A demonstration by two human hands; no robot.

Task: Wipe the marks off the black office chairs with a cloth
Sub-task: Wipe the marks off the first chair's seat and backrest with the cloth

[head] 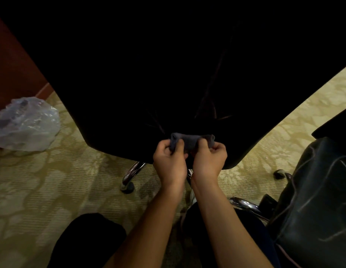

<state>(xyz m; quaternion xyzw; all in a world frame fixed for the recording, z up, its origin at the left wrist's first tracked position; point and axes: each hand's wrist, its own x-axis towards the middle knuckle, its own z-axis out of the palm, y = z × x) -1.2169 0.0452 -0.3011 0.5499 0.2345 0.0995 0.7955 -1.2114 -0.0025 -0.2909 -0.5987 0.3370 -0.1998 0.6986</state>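
A black office chair (pixel 168 64) fills the upper part of the view, its back towards me and very dark. In front of its lower edge I hold a small dark grey cloth (pixel 190 141) stretched between both hands. My left hand (pixel 169 160) grips the cloth's left end with curled fingers. My right hand (pixel 209 158) pinches the right end. The two hands sit side by side, almost touching. No marks on the chair can be made out in the dim light.
Chrome chair legs with castors (pixel 129 176) stand on a patterned beige carpet (pixel 52 190). A crumpled clear plastic bag (pixel 27 124) lies at the left. A second black leather chair (pixel 319 200) stands close at the right. My dark-clad knees are at the bottom.
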